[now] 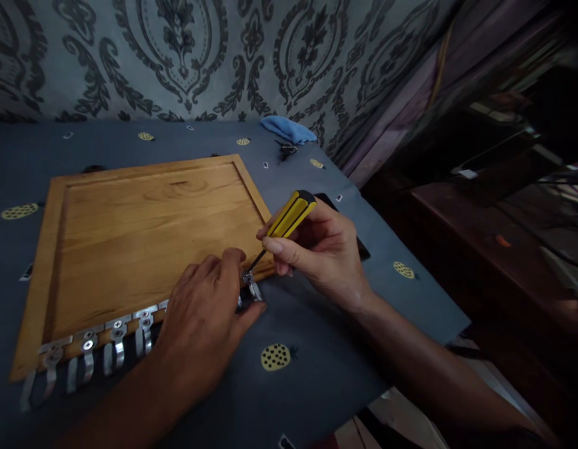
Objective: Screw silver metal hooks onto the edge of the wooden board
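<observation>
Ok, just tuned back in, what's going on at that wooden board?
A person is working at a rectangular wooden board lying on a dark blue pineapple-print tablecloth. The right hand grips a yellow-and-black-handled screwdriver, its tip down on a small silver metal hook at the board's near right corner. The left hand pinches that hook in place. A row of similar silver hooks sits screwed along the near edge to the left.

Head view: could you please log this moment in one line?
right hand: grips yellow screwdriver, tip at metal hook | left hand: holds metal hook on wooden board edge | more hooks: screwed alongside
</observation>
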The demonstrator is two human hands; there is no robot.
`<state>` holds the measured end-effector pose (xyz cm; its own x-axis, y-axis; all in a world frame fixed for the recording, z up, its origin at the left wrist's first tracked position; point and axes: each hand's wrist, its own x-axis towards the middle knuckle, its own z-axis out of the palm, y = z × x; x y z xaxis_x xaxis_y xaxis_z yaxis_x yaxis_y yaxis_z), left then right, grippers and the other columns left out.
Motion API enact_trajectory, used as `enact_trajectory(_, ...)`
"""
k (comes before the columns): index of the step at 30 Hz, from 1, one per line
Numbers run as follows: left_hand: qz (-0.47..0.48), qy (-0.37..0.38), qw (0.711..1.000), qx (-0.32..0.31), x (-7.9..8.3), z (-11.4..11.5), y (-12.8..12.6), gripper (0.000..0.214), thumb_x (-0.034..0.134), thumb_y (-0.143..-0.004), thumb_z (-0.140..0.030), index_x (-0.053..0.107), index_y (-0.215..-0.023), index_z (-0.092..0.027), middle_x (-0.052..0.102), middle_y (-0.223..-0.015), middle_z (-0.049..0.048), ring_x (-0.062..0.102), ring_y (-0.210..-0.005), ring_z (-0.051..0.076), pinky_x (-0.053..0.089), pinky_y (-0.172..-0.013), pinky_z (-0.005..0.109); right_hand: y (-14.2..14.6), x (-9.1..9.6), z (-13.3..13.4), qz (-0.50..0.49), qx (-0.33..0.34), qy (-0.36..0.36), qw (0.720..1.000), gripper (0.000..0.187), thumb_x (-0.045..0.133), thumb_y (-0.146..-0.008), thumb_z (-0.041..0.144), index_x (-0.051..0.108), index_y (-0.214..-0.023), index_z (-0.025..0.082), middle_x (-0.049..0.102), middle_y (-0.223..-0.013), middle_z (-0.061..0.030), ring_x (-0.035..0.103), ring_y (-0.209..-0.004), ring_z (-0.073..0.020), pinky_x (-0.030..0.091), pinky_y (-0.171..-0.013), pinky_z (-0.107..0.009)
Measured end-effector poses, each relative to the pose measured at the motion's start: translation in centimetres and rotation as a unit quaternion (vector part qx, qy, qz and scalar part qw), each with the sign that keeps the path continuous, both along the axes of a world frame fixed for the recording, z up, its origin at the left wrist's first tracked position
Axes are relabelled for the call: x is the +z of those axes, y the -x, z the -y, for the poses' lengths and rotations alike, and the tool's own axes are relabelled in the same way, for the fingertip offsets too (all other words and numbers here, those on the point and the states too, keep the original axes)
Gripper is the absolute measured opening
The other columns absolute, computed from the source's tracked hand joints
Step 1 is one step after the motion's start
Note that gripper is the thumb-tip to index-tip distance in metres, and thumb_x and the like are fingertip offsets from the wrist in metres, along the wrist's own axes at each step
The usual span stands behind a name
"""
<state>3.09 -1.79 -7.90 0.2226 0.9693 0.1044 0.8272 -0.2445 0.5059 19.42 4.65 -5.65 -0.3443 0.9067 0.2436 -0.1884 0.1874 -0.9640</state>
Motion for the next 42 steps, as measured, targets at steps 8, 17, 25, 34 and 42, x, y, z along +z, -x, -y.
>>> enact_trajectory(8,-0.003,-0.003,1.0,-0.003,0.1,-0.1,0.0,0.042,0.077,-0.08,-0.024,0.048,-0.11,-0.022,0.071,-0.098,0.0067,0.068,-0.091,0.032,0.054,-0.078,0.048,-0.8,0.1,-0.4,0.041,0.055,0.029,0.997,0.024,0.08,-0.084,0.033,0.073,-0.103,0.019,0.065,-0.064,0.0039,0.06,-0.051,-0.0082,0.053,-0.047,-0.019)
enact_trajectory(17,-0.005,0.017,1.0,-0.001,0.2,0.1,0.1,0.034,0.074,-0.082,-0.026,0.048,-0.103,-0.023,0.07,-0.1,0.0065,0.066,-0.094,0.031,0.052,-0.079,0.047,1.2,-0.3,-1.1,0.036,0.02,-0.013,0.999,0.027,0.082,-0.081,0.038,0.067,-0.085,0.015,0.059,-0.062,0.0062,0.055,-0.047,-0.0041,0.049,-0.046,-0.014)
enact_trajectory(25,-0.011,0.008,1.0,0.002,0.2,0.1,0.1,0.034,0.074,-0.082,-0.026,0.048,-0.104,-0.023,0.069,-0.098,0.0058,0.066,-0.09,0.031,0.052,-0.077,0.045,0.9,-0.1,-0.9,0.047,0.012,-0.015,0.999,0.033,0.08,-0.081,0.045,0.065,-0.086,0.016,0.058,-0.066,0.006,0.052,-0.046,-0.0035,0.047,-0.045,-0.016)
enact_trajectory(34,-0.012,0.005,1.0,-0.006,0.3,0.2,0.0,0.038,0.073,-0.083,-0.025,0.047,-0.111,-0.023,0.07,-0.103,0.0065,0.067,-0.095,0.03,0.052,-0.08,0.045,1.0,-0.3,-0.8,0.028,0.0,0.012,1.0,0.041,0.088,-0.072,0.043,0.056,-0.082,0.02,0.056,-0.071,0.0076,0.054,-0.046,-0.0036,0.047,-0.041,-0.016)
enact_trajectory(42,-0.008,0.012,1.0,-0.005,0.3,0.0,0.0,0.04,0.074,-0.083,-0.025,0.048,-0.112,-0.022,0.071,-0.102,0.0081,0.067,-0.096,0.032,0.053,-0.08,0.049,-0.8,0.8,-1.5,0.08,0.085,0.01,0.993,0.026,0.075,-0.088,0.038,0.074,-0.106,0.02,0.064,-0.07,0.0038,0.057,-0.051,-0.0068,0.048,-0.048,-0.02)
